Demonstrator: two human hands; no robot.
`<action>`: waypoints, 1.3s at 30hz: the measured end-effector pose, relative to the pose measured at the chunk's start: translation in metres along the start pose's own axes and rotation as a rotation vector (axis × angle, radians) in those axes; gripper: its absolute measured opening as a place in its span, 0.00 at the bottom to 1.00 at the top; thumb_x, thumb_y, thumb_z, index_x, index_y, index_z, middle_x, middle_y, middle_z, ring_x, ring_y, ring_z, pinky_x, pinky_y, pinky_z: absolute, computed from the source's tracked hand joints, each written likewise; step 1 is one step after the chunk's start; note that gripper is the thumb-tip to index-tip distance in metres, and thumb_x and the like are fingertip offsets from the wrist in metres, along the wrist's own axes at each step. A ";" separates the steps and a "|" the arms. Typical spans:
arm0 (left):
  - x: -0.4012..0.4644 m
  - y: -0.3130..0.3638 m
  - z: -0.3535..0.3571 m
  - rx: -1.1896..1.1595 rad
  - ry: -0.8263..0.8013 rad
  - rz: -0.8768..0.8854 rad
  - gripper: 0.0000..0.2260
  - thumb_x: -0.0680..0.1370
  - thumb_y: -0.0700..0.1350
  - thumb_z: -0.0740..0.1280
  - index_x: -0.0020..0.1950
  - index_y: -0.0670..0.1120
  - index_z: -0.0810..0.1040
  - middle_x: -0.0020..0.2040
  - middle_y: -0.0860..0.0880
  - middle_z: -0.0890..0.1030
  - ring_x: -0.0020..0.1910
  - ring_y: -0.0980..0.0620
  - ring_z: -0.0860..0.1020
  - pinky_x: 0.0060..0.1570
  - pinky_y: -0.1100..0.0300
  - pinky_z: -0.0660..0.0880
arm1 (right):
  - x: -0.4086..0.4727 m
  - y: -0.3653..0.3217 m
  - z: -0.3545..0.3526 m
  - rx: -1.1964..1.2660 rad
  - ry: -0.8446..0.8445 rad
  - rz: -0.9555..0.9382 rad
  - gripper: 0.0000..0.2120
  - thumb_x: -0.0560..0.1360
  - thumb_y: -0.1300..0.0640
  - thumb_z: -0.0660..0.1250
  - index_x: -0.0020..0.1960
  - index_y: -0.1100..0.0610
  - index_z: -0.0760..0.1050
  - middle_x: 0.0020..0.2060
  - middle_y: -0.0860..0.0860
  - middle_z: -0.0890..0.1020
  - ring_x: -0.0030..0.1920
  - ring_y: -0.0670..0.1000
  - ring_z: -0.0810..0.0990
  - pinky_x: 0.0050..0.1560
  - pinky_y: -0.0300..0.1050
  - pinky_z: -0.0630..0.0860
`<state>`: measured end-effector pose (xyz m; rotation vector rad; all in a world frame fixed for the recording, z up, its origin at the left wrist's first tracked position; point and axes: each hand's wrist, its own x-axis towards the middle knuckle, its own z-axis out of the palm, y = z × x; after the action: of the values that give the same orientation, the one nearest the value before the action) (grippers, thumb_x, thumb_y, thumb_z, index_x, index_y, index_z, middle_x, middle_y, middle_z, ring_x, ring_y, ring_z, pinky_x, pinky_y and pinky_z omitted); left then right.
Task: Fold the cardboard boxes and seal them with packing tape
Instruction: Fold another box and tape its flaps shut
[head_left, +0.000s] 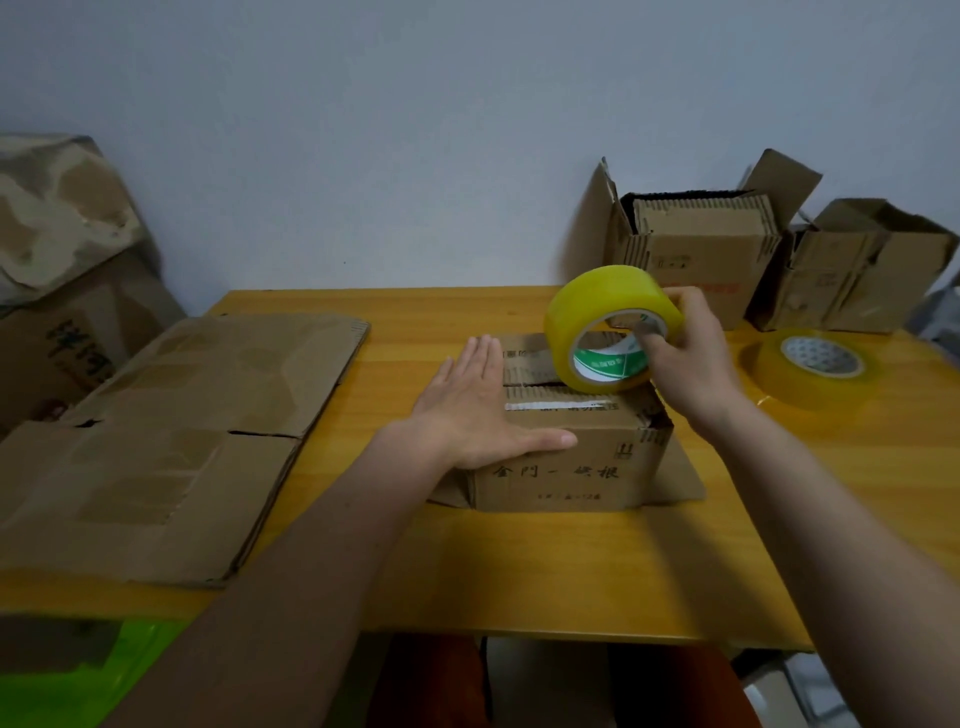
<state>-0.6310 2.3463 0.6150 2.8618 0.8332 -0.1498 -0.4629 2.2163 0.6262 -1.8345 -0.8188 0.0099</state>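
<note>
On the yellow bench (519, 561), near its middle, sits a small cardboard box (571, 467) with its top flaps folded shut and its bottom flaps splayed out flat on either side. The left hand (478, 405) lies flat on the left part of the box top, fingers straight and together, thumb stretched along the front edge; its grip is open and holds nothing. The right hand (685, 353) holds a yellow roll of tape (608, 327) upright, the thumb hooked inside the core and the fingers curled over the outer rim. The roll's lower edge touches the box top at the seam between the flaps, toward the right side.

Right of the box, a second tape roll (810, 366) lies flat on the bench, apart from the hand. Behind the box, against the wall, stand two open boxes: one (696, 260) holds a stack of flattened cardboard on edge, and a more crumpled one (852, 270) stands just beside it, further right. Left of the box, a large flattened carton (171, 447) covers that side of the bench. Further left, a big crumpled carton (62, 270) leans by the wall. Something bright green (78, 675) shows below the bench's front left edge.
</note>
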 end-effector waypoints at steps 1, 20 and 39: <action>0.000 0.001 0.000 0.000 0.003 0.003 0.61 0.60 0.82 0.51 0.77 0.43 0.34 0.78 0.48 0.34 0.77 0.51 0.35 0.71 0.54 0.36 | 0.000 -0.002 -0.002 -0.017 -0.005 -0.021 0.11 0.78 0.61 0.63 0.59 0.54 0.67 0.48 0.49 0.73 0.51 0.51 0.72 0.47 0.48 0.71; -0.001 0.004 0.002 0.013 0.018 0.005 0.62 0.58 0.83 0.47 0.77 0.43 0.33 0.78 0.48 0.35 0.77 0.51 0.36 0.68 0.57 0.35 | 0.009 0.023 -0.067 -0.582 0.045 -0.221 0.26 0.72 0.75 0.59 0.68 0.61 0.65 0.59 0.62 0.70 0.58 0.64 0.69 0.53 0.58 0.69; 0.000 -0.010 -0.007 -0.057 -0.045 0.047 0.59 0.56 0.82 0.51 0.78 0.52 0.37 0.78 0.53 0.35 0.77 0.53 0.35 0.71 0.52 0.40 | -0.012 0.050 -0.060 -0.401 -0.129 0.007 0.16 0.73 0.71 0.61 0.58 0.60 0.64 0.48 0.59 0.71 0.49 0.61 0.72 0.44 0.52 0.68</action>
<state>-0.6364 2.3555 0.6203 2.8112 0.7486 -0.1815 -0.4230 2.1509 0.6057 -2.2319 -0.9556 -0.0339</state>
